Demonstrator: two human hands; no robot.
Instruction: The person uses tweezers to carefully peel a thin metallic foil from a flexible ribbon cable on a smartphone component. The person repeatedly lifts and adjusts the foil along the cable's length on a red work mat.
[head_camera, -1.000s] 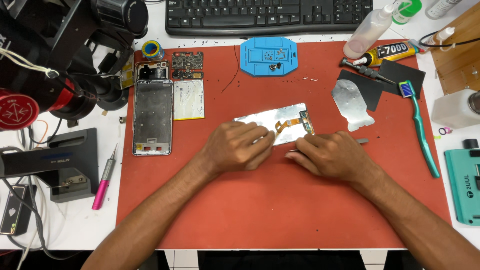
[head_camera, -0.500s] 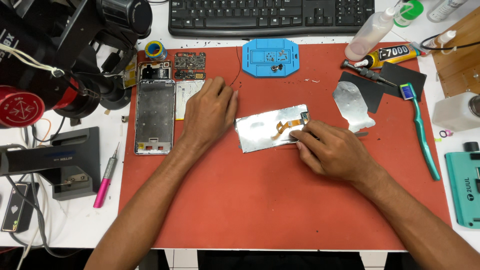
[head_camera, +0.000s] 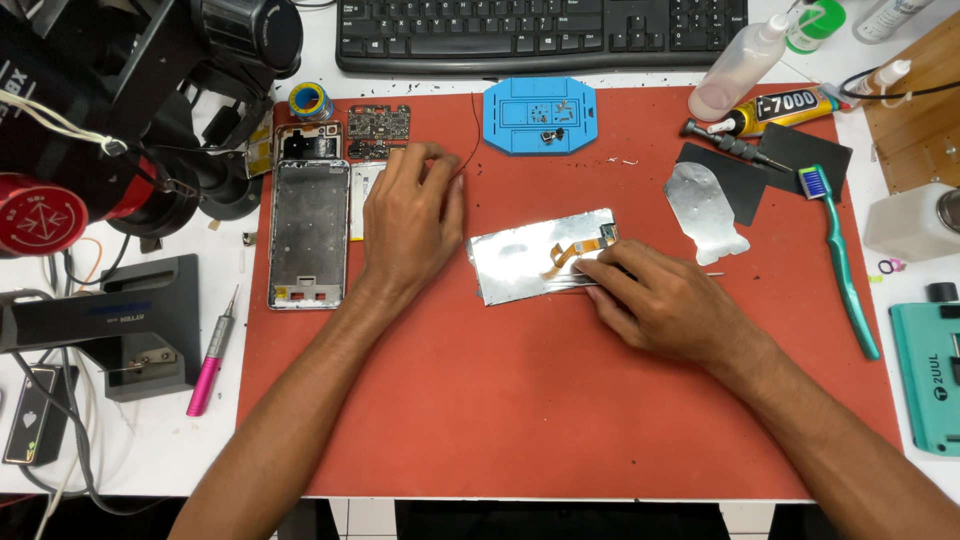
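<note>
A silvery phone screen panel (head_camera: 520, 262) lies back side up on the red mat (head_camera: 560, 420), with an orange flex cable (head_camera: 572, 251) at its right end. My right hand (head_camera: 665, 300) rests on the panel's right edge, its fingers closed on thin metal tweezers (head_camera: 560, 285) laid along the panel. My left hand (head_camera: 410, 225) lies palm down to the left, fingers over a pale flat part (head_camera: 358, 190) beside the bare metal phone frame (head_camera: 308, 232). It grips nothing that I can see. A small circuit board (head_camera: 378, 125) sits just beyond its fingertips.
A blue parts tray (head_camera: 540, 113), a black keyboard (head_camera: 540, 30) and a microscope stand (head_camera: 120, 110) are at the back. At right lie a foil piece (head_camera: 705, 205), a glue tube (head_camera: 780, 105), a squeeze bottle (head_camera: 740, 70) and a green toothbrush (head_camera: 840, 260). A pink screwdriver (head_camera: 212, 360) lies at left.
My left hand left the screen panel and moved up and to the left, onto the pale part by the phone frame. My right hand stayed on the panel's right edge.
</note>
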